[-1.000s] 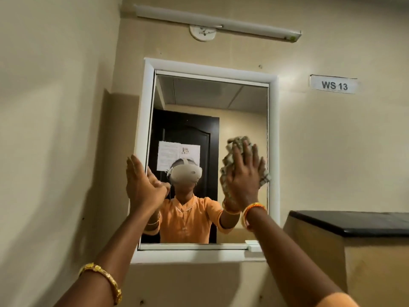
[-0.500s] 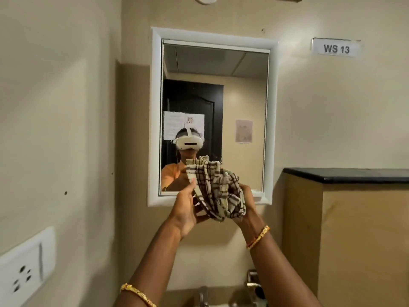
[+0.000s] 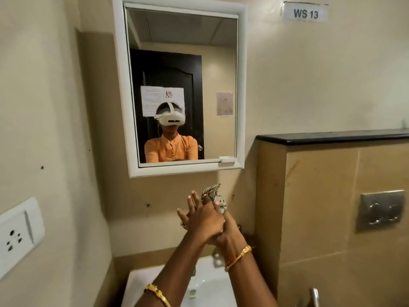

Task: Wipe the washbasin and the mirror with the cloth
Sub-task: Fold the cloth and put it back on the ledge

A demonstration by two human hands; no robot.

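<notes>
My left hand [image 3: 202, 219] lies flat-fingered over my right hand [image 3: 225, 233], which grips the checked cloth [image 3: 213, 196], both raised above the washbasin [image 3: 212, 282], below the mirror [image 3: 183, 85].

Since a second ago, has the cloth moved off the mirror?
Yes. The cloth has come down off the glass and now sits bunched between both hands, below the mirror frame's bottom edge and above the washbasin.

The checked cloth [image 3: 213, 197] is squashed small between two hands. The white mirror [image 3: 241, 89] hangs above the white washbasin [image 3: 141, 282].
</notes>
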